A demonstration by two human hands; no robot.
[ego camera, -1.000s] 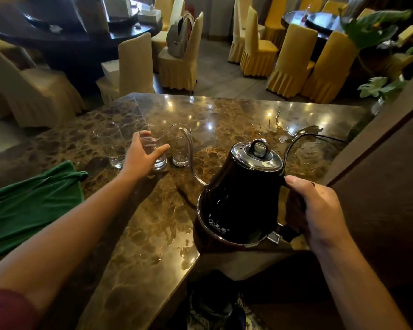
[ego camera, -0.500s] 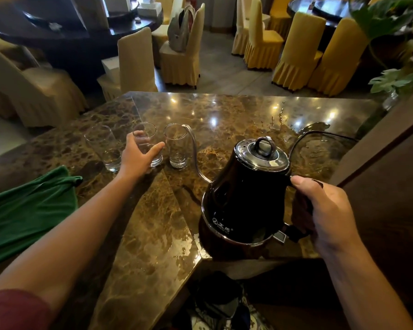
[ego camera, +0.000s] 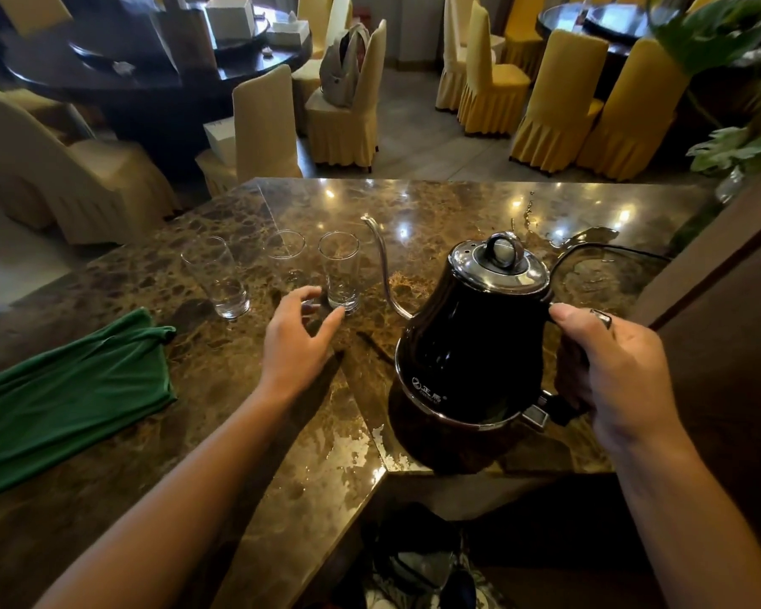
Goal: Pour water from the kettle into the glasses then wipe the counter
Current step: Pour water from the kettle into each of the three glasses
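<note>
Glossy marble counter (ego camera: 282, 454), clear glasses (ego camera: 339, 270), glossy black kettle (ego camera: 471, 345), green cloth (ego camera: 62, 389)

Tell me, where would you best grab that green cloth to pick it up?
Probably at the bunched corner of the green cloth nearest the glasses, coming from above with the left hand. It lies flat on the counter, so only raised folds offer fingers something to pinch.

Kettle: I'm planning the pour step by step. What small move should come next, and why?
Probably swing the kettle left until its spout is over the right glass. The right hand grips the handle, the spout tip sits just right of that rim, and the left hand is at the glass bases, not gripping.
</note>
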